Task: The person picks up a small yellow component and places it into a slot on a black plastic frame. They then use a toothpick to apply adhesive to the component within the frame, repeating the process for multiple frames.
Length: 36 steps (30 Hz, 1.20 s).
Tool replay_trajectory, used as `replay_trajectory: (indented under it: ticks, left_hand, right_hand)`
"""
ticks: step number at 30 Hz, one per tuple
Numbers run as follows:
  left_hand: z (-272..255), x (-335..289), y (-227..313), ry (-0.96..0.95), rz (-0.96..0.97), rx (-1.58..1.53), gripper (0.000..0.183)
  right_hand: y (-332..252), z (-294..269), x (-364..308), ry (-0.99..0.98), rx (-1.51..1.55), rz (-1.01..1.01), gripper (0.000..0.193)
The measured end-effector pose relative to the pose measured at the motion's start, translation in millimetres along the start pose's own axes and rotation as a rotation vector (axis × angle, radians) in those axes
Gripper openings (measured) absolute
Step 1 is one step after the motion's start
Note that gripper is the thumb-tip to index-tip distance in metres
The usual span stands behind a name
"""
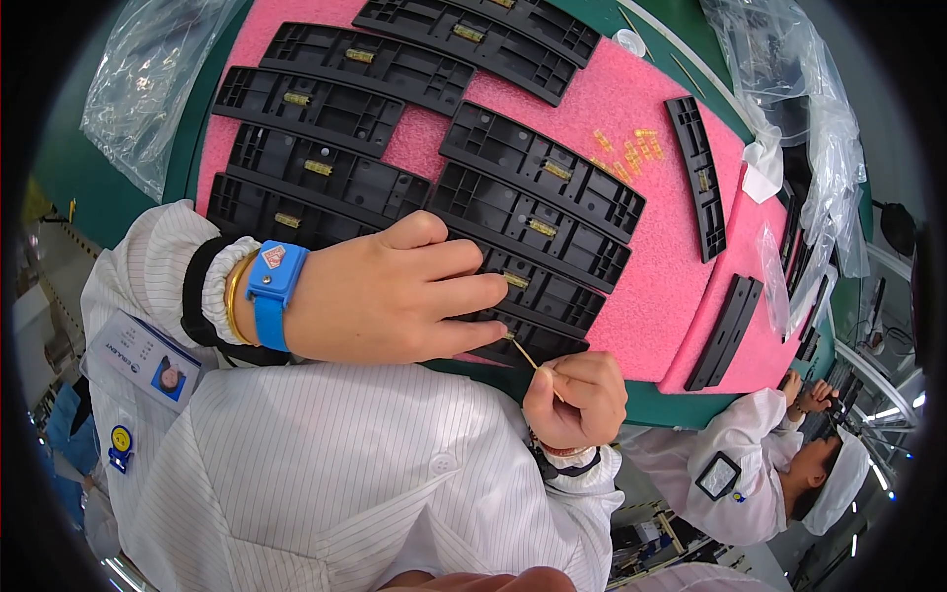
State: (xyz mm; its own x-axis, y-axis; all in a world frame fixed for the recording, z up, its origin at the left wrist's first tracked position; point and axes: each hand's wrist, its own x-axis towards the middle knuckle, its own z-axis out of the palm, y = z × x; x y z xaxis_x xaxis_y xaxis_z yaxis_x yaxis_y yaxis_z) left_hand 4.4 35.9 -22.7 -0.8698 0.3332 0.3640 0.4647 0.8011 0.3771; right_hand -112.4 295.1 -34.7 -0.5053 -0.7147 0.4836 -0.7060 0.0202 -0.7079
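My right hand (582, 397) is closed in a pinch on a thin pale stick (527, 354). The stick's far tip meets the nearest of several curved black plastic panels (543, 340), by my left index fingertip. My left hand (404, 286) lies palm down across the near panels with its fingers spread, covering parts of them. Each panel has a ribbed, gridded face, and most show a small yellow-green piece (542, 227) near the middle. A blue wrist strap (273, 286) circles my left wrist.
Pink foam (641, 296) lies under the panels on a green table (646, 407). Small yellow pieces (631, 155) are scattered on the foam. More black panels (697, 178) stand apart at right, near see-through plastic bags (804, 148). A co-worker in white (750, 464) is at lower right.
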Motion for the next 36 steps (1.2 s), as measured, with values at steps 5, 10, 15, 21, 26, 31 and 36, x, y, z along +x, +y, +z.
replay_trajectory:
  ticks: [5,10,15,21,26,31,36]
  left_hand:
    - [0.5,-0.2,-0.3,0.01,0.001,-0.006,0.036]
    - [0.8,0.6,-0.6,0.016,0.003,-0.01,0.035]
    - [1.0,-0.2,0.2,0.019,-0.002,-0.01,0.033]
    - [1.8,0.0,0.5,0.02,-0.002,-0.004,0.034]
    - [0.8,1.4,-0.8,0.016,0.012,0.002,0.036]
    - [-1.2,1.8,-0.6,0.003,0.017,0.016,0.036]
    - [1.2,0.8,0.6,0.008,0.018,0.026,0.036]
  right_hand:
    - [0.3,0.2,-0.4,0.001,-0.004,0.009,0.025]
    - [0.7,-0.6,0.0,0.005,-0.003,0.006,0.025]
    - [-0.3,-0.2,1.1,0.005,-0.017,0.006,0.026]
    - [0.0,0.6,-1.7,0.031,0.003,0.029,0.025]
    - [1.8,0.8,-4.6,0.084,0.082,0.101,0.023]
    - [2.9,0.3,-1.9,0.083,0.109,0.103,0.021]
    - [4.1,0.8,-2.2,0.079,0.096,0.087,0.022]
